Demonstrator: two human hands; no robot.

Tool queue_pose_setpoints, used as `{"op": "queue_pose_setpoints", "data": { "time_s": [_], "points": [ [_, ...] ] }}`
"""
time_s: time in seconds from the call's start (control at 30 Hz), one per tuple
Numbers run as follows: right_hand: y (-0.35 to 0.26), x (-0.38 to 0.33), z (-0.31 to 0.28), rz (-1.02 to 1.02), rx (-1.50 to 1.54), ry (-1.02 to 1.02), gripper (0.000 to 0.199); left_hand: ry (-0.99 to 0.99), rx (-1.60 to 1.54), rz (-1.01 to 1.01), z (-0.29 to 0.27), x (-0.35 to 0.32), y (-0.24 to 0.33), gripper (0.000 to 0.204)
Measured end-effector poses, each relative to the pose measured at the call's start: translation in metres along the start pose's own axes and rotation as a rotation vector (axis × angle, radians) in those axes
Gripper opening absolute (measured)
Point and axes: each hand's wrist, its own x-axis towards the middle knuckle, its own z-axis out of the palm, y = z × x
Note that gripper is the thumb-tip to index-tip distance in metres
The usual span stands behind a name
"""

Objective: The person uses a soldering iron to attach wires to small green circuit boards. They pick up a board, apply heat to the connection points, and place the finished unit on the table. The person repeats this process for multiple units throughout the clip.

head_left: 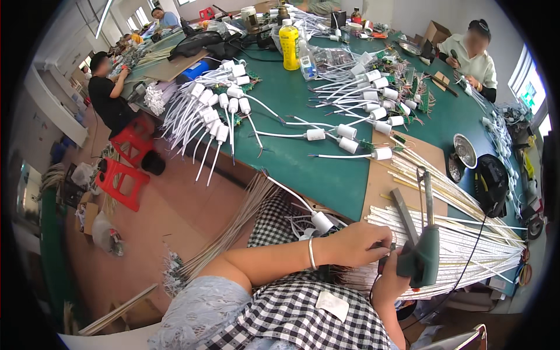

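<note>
At a crowded green worktable [326, 169], a person in a black-and-white checked apron [274, 312] brings both hands together beside a dark-green hand tool [426, 259]. The left hand [354, 244], a pale bangle [312, 254] at its wrist, has its thumb and forefinger drawn narrowly together; whether they grip anything is too small to tell. Just below those fingertips, the right hand [389, 283] is bent with its thumb raised, its fingers partly hidden by the tool, so its hold cannot be told. The tool's body stands immediately right of the fingers, its metal shaft [429, 198] pointing away from the person. A flat grey bar [402, 213] lies slantwise just beyond the fingertips, and long white strips [472, 256] fan out to their right, some over a brown board [379, 184]. Near the left hand, on its left, sits a white cylindrical fitting with a wire [321, 221]. Farther beyond the fingers lie two heaps of similar wired fittings, one to the left [209, 116], one straight ahead [373, 93], with a yellow bottle [289, 49] past them. Well off to the right, beyond a metal bowl [465, 150], a co-worker [473, 58] handles pieces at the table's far edge.
</note>
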Motion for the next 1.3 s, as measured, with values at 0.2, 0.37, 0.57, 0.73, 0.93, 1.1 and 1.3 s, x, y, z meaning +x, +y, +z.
{"op": "queue_pose_setpoints", "data": {
  "time_s": [0.2, 0.37, 0.57, 0.73, 0.93, 1.1, 1.3],
  "points": [
    [-0.015, 0.001, 0.006, 0.059, 0.087, -0.011, 0.010, 0.215, 0.190, 0.222, 0.014, 0.000, -0.004, 0.017],
    [-0.029, 0.001, 0.012, 0.005, 0.167, -0.094, 0.008, 0.171, 0.084, 0.028, 0.005, -0.003, 0.002, 0.020],
    [-0.013, 0.006, 0.011, -0.108, 0.077, -0.058, 0.007, 0.107, 0.119, 0.128, -0.002, -0.005, 0.005, 0.015],
    [-0.028, 0.002, 0.010, 0.017, 0.163, -0.056, 0.009, 0.094, 0.224, 0.218, 0.004, -0.004, 0.007, 0.014],
    [-0.009, 0.006, -0.005, -0.122, 0.048, -0.053, 0.014, 0.014, 0.077, 0.108, 0.014, 0.002, 0.005, 0.033],
    [-0.009, 0.005, -0.027, -0.006, 0.056, 0.004, 0.018, 0.009, -0.035, 0.084, 0.039, 0.015, -0.002, 0.028],
    [-0.003, 0.006, -0.046, -0.025, -0.037, -0.080, 0.030, 0.026, -0.150, -0.013, 0.051, 0.027, -0.008, 0.010]
  ]
}}
